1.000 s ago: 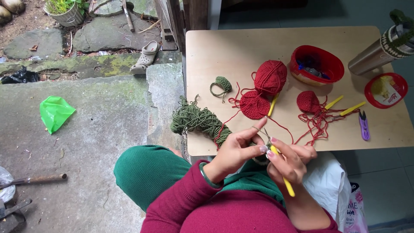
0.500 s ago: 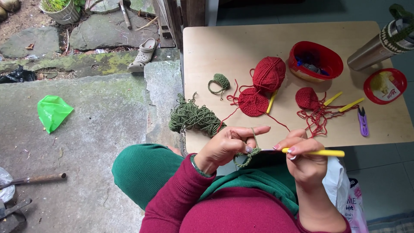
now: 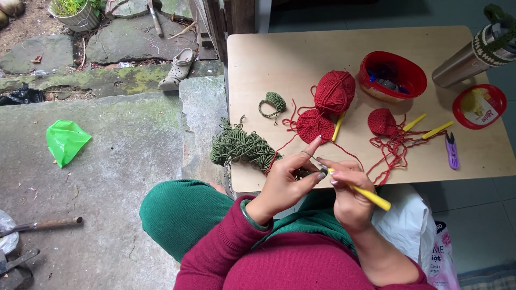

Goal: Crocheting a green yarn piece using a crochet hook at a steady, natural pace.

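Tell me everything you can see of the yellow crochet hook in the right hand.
The yellow crochet hook is a slim stick with a bright yellow handle that looks like plastic. The right hand grips it, fingers wrapped over its upper part. It lies slanted: the handle end juts out low toward the person's right, and the working end points up toward the left hand, where a small dark green piece is pinched. The tip itself is too small to make out.

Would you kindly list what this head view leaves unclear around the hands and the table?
- Small green crochet piece: mostly hidden between left hand and right hand.
- Yellow crochet hook: tip covered by fingers.
- Red bowl: contents too dark and small.
- Metal flask: cut off by right edge.
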